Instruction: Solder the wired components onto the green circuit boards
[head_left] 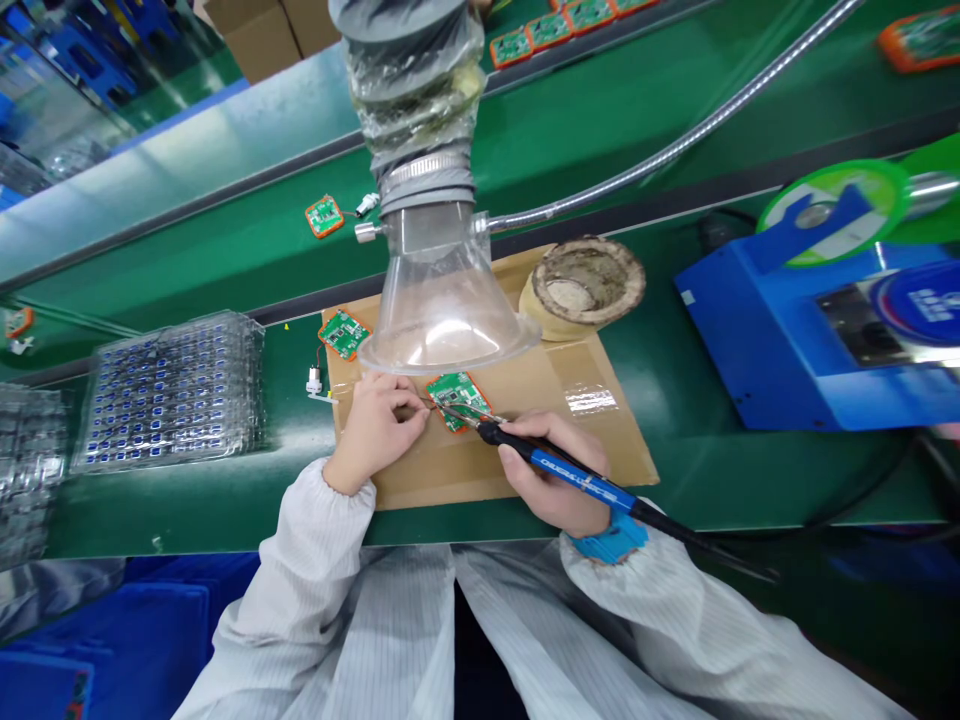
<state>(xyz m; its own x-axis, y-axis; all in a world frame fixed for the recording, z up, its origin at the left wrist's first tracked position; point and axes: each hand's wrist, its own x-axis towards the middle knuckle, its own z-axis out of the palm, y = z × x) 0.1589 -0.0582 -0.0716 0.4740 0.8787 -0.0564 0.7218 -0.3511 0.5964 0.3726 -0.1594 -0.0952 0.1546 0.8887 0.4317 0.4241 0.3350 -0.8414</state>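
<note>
A green circuit board with an orange edge (452, 392) lies on a flat cardboard sheet (442, 480) in front of me. My right hand (559, 470) is closed around a blue and black soldering iron (577, 480), whose metal tip reaches over the board. Beside that tip runs another slim metal piece, possibly tweezers, partly hidden by the fingers. My left hand (384, 420) pinches at the board's left edge; what sits between thumb and finger is too small to make out. Above the board hangs a clear funnel-shaped fume hood (450, 310), covering its far side.
Another board (344, 334) with a wired white connector (314, 380) lies left. A crusty round pot (581, 285) stands on the cardboard's far right. Clear trays (172, 390) are stacked left. At right is a blue machine (787, 340) with a green-rimmed reel (832, 215). Boards (325, 216) lie beyond.
</note>
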